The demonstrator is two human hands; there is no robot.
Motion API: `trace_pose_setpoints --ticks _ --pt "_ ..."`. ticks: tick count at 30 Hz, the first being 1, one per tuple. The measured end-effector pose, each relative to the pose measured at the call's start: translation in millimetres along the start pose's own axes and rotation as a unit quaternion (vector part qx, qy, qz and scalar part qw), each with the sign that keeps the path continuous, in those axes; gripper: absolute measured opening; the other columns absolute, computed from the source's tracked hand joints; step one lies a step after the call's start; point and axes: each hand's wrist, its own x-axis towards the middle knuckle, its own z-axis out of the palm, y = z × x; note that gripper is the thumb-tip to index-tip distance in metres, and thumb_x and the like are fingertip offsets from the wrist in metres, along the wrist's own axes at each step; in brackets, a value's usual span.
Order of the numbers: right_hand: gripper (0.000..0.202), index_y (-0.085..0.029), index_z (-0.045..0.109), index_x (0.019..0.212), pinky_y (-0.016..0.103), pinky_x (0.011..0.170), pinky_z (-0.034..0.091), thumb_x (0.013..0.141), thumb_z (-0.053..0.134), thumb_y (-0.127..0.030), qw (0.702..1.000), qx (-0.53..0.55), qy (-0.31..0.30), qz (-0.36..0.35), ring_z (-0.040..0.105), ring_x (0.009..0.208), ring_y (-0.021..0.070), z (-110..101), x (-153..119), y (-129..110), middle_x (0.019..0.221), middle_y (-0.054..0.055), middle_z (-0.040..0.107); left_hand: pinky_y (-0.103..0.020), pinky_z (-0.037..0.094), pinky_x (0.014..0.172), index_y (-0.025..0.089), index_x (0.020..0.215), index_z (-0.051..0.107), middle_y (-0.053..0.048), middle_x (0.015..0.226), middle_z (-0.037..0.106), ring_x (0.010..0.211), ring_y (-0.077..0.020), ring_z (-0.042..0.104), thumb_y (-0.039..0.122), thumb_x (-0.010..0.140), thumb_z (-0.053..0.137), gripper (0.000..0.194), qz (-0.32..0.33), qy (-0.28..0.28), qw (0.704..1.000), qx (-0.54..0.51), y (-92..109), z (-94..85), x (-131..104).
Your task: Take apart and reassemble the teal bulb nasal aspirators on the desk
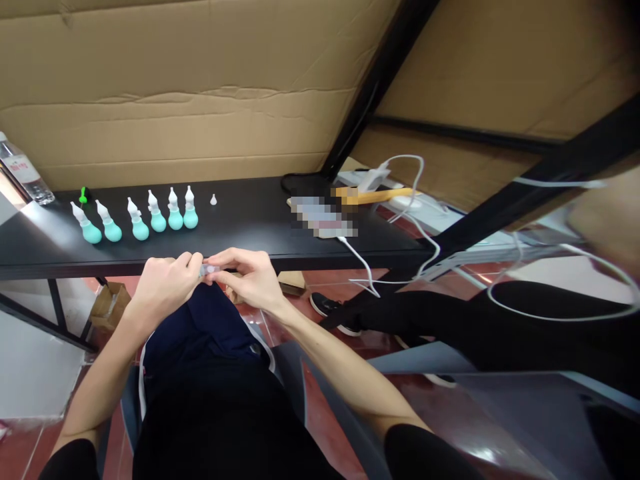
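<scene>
My left hand [170,283] is closed around a small translucent piece [206,269] at the table's front edge; part of it is hidden by the fingers. My right hand [253,277] pinches the right end of the same piece between thumb and fingers. Beyond my hands, several teal bulbs with clear pointed tips stand in a row on the black table [245,227], from the leftmost bulb [91,232] to the rightmost bulb [191,217]. A small white tip [213,199] stands alone to the right of the row.
A water bottle [26,171] and a bright green item [83,195] are at the far left. A pixelated phone-like object [323,217] with a white cable [363,260] lies to the right. Another person's dark-clothed leg [425,317] extends below the right side. A cardboard box [110,305] sits beneath the table.
</scene>
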Motion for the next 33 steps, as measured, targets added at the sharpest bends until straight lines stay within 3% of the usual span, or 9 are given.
trace_pose_setpoints --ticks 4,8,12,19,23,25,27,29,33 --pt "0.012 -0.023 0.086 0.097 0.033 0.076 0.067 0.101 0.085 -0.035 0.984 -0.133 -0.049 -0.108 0.082 0.078 0.0207 -5 1 -5 0.088 0.004 0.086 -0.032 0.031 0.057 0.015 0.102 0.071 -0.01 0.084 0.075 0.076 -0.0287 0.079 0.015 0.111 0.051 0.022 0.018 -0.009 1.0 0.016 1 2.3 0" --pt "0.006 -0.023 0.085 0.103 0.03 0.076 0.064 0.102 0.084 -0.029 0.966 -0.189 -0.059 -0.167 0.08 0.079 0.0188 -7 2 -8 0.093 0.004 0.087 -0.033 0.028 0.055 0.017 0.102 0.072 -0.01 0.085 0.076 0.075 -0.029 0.079 0.022 0.113 0.053 0.023 0.026 -0.009 1.0 0.003 -3 3.6 0" --pt "0.007 -0.023 0.084 0.104 0.029 0.08 0.065 0.103 0.083 -0.03 0.975 -0.149 -0.054 -0.157 0.082 0.082 0.0181 -9 4 -14 0.096 0.003 0.087 -0.034 0.021 0.056 0.019 0.102 0.072 -0.008 0.085 0.076 0.072 -0.0279 0.076 0.039 0.112 0.061 0.025 0.003 0.016 1.0 -0.012 -7 2.2 -2" --pt "0.024 -0.027 0.086 0.11 0.035 0.089 0.066 0.104 0.08 -0.049 0.982 -0.145 -0.092 -0.083 0.082 0.091 0.0221 -22 12 -20 0.105 0.002 0.088 -0.032 0.019 0.058 0.023 0.1 0.068 -0.006 0.086 0.077 0.069 -0.0222 0.07 0.058 0.112 0.058 0.039 -0.023 0.066 0.994 -0.088 -14 12.6 -4" --pt "0.03 -0.026 0.086 0.105 0.038 0.094 0.064 0.112 0.065 -0.046 0.975 -0.218 0.003 -0.034 0.082 0.1 0.0251 -45 55 -1 0.108 0.004 0.088 -0.031 0.02 0.059 0.023 0.101 0.068 -0.007 0.089 0.078 0.069 -0.0218 0.069 0.066 0.113 0.053 0.047 -0.047 0.073 0.99 -0.108 -19 15.9 -3" --pt "0.024 -0.024 0.086 0.103 0.04 0.099 0.062 0.109 0.067 -0.038 0.95 -0.313 0.017 0.002 0.081 0.101 0.0272 -56 89 13 0.108 0.006 0.088 -0.031 0.021 0.059 0.022 0.101 0.069 -0.007 0.089 0.078 0.069 -0.0219 0.068 0.065 0.113 0.051 0.048 -0.059 0.076 0.989 -0.111 -20 14.6 -3" --pt "0.019 -0.02 0.086 0.111 0.044 0.11 0.058 0.106 0.072 -0.031 0.911 -0.409 -0.03 0.046 0.08 0.113 0.0306 -63 124 28 0.119 0.011 0.087 -0.031 0.02 0.059 0.022 0.101 0.07 -0.007 0.087 0.077 0.07 -0.0222 0.068 0.062 0.113 0.05 0.047 -0.07 0.078 0.988 -0.111 -20 12.6 -3" --pt "0.026 -0.015 0.084 0.126 0.045 0.114 0.055 0.106 0.072 -0.025 0.878 -0.462 -0.088 0.089 0.077 0.123 0.0321 -61 153 42 0.132 0.016 0.084 -0.031 0.019 0.059 0.021 0.102 0.07 -0.006 0.087 0.078 0.07 -0.0221 0.068 0.058 0.114 0.049 0.044 -0.079 0.078 0.988 -0.109 -18 11.3 -3" --pt "0.041 -0.01 0.076 0.145 0.042 0.114 0.053 0.105 0.068 -0.014 0.851 -0.495 -0.122 0.127 0.072 0.133 0.0324 -46 184 65 0.146 0.023 0.077 -0.032 0.019 0.058 0.021 0.104 0.07 -0.006 0.089 0.079 0.071 -0.0218 0.07 0.044 0.112 0.049 0.033 -0.086 0.074 0.989 -0.094 -14 11.1 -4"
